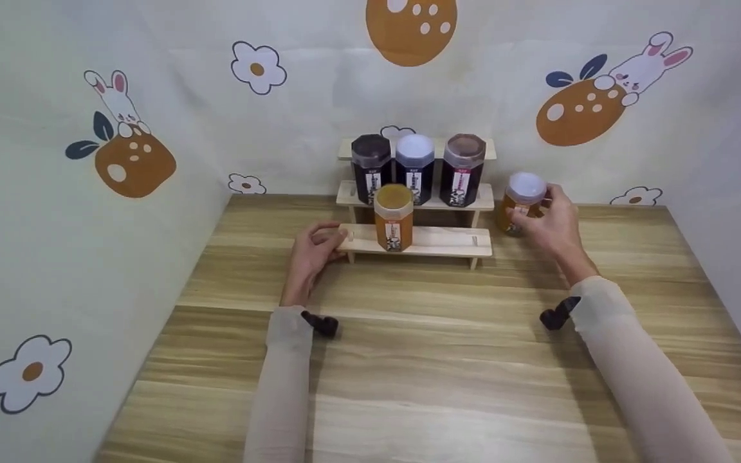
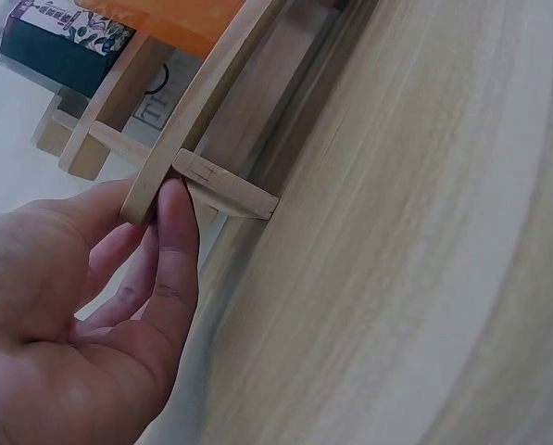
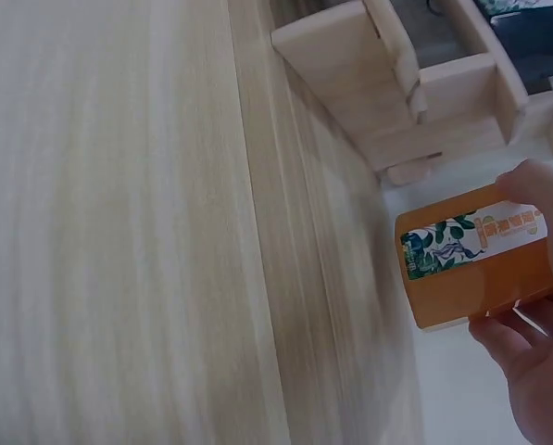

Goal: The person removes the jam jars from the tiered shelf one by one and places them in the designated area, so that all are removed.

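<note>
A three-tier wooden rack (image 1: 438,241) stands against the back wall. My left hand (image 1: 311,256) pinches the left end of its lowest tier between thumb and fingers, close up in the left wrist view. To the right of the rack, my right hand (image 1: 558,225) grips an orange jar (image 3: 461,255) with a pale lid and a printed label. Whether this jar touches the table I cannot tell. Another orange jar (image 1: 393,222) stands upright on the lowest tier, left of its middle. Three dark jars (image 1: 372,168) stand in a row on the tier behind.
The wood-grain table (image 1: 396,347) stretches in front of the rack. Pale fabric walls (image 1: 319,116) printed with rabbits, oranges and flowers enclose the back and both sides. A small black camera sits at each wrist.
</note>
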The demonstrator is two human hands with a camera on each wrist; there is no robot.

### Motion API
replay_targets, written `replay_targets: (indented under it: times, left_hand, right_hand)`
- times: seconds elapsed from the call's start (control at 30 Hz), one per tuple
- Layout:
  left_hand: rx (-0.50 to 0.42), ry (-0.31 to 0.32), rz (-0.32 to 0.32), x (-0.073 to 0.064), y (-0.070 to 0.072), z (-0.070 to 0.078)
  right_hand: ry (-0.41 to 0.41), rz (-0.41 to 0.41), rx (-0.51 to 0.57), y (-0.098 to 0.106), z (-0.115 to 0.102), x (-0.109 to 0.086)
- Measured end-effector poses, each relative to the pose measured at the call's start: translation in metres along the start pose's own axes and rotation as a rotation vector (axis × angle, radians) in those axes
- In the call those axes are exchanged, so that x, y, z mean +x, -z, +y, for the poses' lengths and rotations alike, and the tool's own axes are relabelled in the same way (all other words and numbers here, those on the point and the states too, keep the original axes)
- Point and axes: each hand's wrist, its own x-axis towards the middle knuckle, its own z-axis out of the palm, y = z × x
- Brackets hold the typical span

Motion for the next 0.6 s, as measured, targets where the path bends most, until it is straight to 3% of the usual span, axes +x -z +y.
replay_targets:
  times: [0.1,0.33,0.6]
  left_hand:
    - [-0.021,-0.001,-0.013,0.001,0.0,0.0]
    - [-0.089,-0.021,-0.034,0.0,0.0,0.0]
    - [-0.072,-0.016,-0.036,0.0,0.0,-0.001]
  right_hand:
    - [-0.033,-0.003,0.012,-0.005,0.003,0.007]
    - [-0.027,-0.012,0.091,-0.015,0.003,0.021]
    - [-0.032,-0.051,0.053,-0.014,0.004,0.027]
